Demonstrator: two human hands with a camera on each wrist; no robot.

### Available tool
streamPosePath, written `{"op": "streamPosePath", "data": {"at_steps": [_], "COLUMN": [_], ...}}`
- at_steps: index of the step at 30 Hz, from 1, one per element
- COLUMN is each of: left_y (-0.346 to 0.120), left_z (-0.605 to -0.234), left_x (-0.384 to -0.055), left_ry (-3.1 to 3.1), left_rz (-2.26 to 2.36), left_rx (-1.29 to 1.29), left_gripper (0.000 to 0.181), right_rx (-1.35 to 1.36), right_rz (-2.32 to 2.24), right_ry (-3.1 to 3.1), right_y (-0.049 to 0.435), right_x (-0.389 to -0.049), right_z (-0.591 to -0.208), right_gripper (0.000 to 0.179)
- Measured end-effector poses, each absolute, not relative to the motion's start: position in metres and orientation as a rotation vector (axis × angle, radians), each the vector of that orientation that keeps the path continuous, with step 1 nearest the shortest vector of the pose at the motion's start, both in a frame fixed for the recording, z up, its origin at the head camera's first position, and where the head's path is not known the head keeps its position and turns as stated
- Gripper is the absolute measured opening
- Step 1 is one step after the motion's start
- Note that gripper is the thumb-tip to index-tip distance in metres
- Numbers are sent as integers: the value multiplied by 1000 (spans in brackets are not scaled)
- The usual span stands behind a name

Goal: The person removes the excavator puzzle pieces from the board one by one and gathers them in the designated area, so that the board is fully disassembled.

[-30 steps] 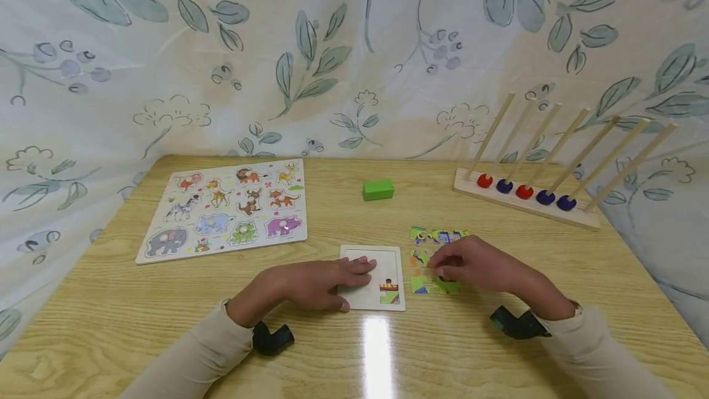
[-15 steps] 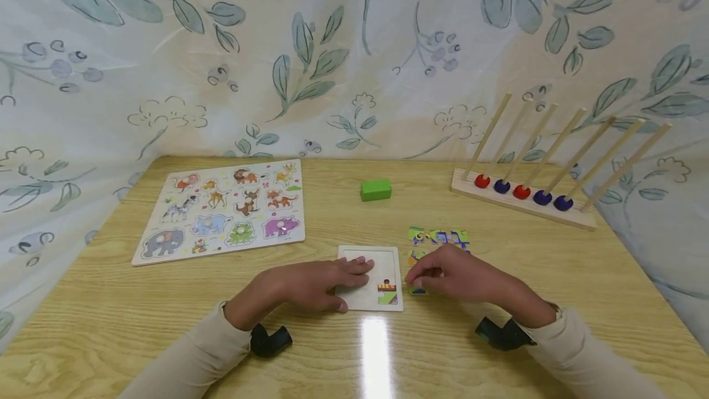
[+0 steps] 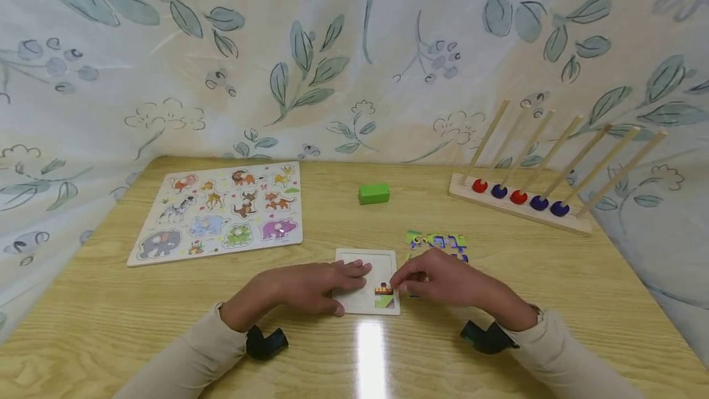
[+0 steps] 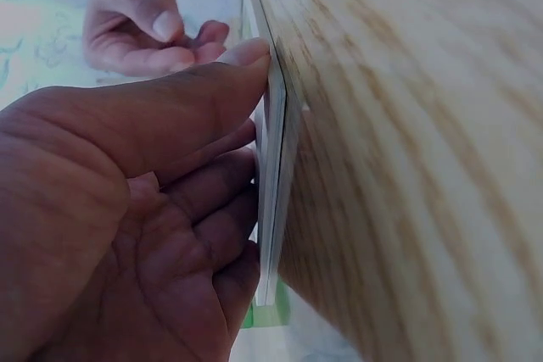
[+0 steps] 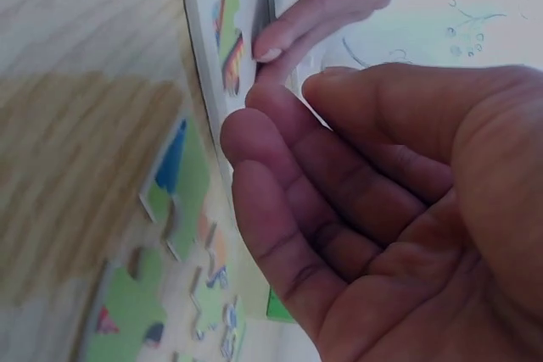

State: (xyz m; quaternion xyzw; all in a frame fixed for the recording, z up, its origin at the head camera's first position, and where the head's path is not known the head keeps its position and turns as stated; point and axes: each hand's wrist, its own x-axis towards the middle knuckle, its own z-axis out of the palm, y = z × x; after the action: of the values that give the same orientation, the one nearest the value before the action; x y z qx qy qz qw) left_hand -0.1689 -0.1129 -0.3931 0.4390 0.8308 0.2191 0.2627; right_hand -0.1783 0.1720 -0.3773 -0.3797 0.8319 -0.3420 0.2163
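Note:
My left hand (image 3: pixel 316 287) lies over the left part of a small white puzzle tray (image 3: pixel 354 308), fingers stretched across its base and thumb at the near edge. In the tray's lower right corner sits a joined green and red-striped section of jigsaw (image 3: pixel 384 298). My right hand (image 3: pixel 440 282) reaches the tray's right edge, fingers bent and fingertips beside that section. In the right wrist view its fingers (image 5: pixel 293 209) and thumb curve toward each other; I cannot tell whether they hold a piece. Loose jigsaw pieces (image 3: pixel 437 240) lie right of the tray, partly hidden under the right hand.
A board of animal knob puzzles (image 3: pixel 221 211) lies at the left. Behind the tray stands a green block (image 3: pixel 374 193). A wooden peg rack (image 3: pixel 520 205) with red and blue beads is at the back right. Floral cloth (image 3: pixel 354 54) hangs behind the table (image 3: pixel 166 300).
My right hand has moved left from the loose pieces to the tray's right edge. The left hand stays on the tray. The head view has shifted slightly.

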Motion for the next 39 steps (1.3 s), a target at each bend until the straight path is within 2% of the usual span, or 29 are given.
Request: {"op": "streamPosePath", "data": {"at_steps": [12,39], "left_y": [-113,-113], "left_z": [-399,-395], "left_x": [-166,-169], "left_ry": [2243,2249], "left_rz": [584,594], "left_rx": [1148,1167], "left_gripper": [60,60], "right_rx": [-963,-1019], "right_rz": [-1022,-952], "right_ry": [2338,2361], "right_y": [159,154], "right_x": [-174,-180], "right_z": [-389,-382], "right_gripper": [20,22]}}
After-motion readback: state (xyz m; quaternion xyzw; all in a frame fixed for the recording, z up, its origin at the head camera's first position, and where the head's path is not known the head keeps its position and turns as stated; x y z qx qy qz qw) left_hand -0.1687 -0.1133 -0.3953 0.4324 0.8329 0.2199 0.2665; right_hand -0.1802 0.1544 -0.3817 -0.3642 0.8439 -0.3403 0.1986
